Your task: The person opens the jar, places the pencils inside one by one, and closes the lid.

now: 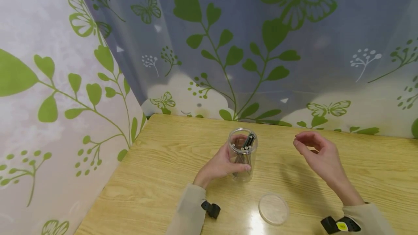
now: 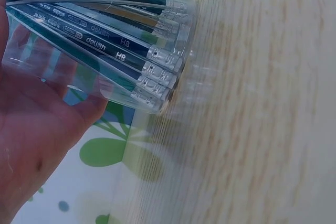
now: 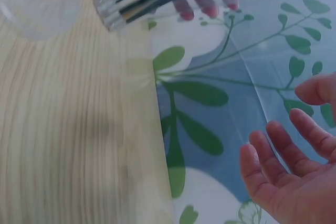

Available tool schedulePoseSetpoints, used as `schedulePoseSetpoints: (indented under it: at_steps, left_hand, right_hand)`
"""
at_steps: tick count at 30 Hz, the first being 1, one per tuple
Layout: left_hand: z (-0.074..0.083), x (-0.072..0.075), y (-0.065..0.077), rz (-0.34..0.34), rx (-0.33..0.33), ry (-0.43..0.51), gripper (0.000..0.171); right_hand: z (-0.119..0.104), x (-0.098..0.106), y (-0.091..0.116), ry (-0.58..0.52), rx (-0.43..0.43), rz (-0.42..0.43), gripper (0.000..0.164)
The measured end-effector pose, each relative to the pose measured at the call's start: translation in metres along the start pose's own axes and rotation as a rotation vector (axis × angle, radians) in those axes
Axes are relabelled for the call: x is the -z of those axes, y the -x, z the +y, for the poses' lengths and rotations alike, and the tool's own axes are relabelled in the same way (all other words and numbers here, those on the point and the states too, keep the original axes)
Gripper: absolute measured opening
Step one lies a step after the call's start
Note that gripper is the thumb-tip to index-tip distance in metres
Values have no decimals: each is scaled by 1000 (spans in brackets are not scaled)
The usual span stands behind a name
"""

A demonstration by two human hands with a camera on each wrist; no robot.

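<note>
A clear, open-topped jar (image 1: 242,177) stands upright at the middle of the table, with several dark pencils (image 1: 249,141) inside. My left hand (image 1: 220,163) grips it round the side, thumb across the front. In the left wrist view, the pencils (image 2: 100,38) carry "HB" lettering, and their silvery capped ends lie at the jar's bottom. Whether the jar's base touches the table is hard to tell. To the jar's right my right hand (image 1: 321,157) hovers above the table, fingers loosely bent and holding nothing. A clear round lid (image 1: 273,209) lies flat between the two forearms.
The wood-grain table (image 1: 156,177) meets a blue-and-white curtain (image 1: 235,82) with green leaves and butterflies along its far edge. A similar patterned cloth (image 1: 58,126) borders the left side. Dark straps (image 1: 211,209) circle both sleeves at the wrists.
</note>
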State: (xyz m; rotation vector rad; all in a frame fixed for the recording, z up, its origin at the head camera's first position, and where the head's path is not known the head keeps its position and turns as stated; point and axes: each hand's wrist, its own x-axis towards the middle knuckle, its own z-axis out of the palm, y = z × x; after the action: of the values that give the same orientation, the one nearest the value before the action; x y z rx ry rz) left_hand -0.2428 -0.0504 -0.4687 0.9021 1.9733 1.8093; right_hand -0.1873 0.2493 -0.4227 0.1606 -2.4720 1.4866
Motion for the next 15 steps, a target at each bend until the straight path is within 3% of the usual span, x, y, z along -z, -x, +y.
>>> schedulePoseSetpoints:
  at_steps: [15]
  left_hand:
    - [3,-1,1,5,10,11,83]
  right_hand:
    - [27,28,7,100,-35,61,23]
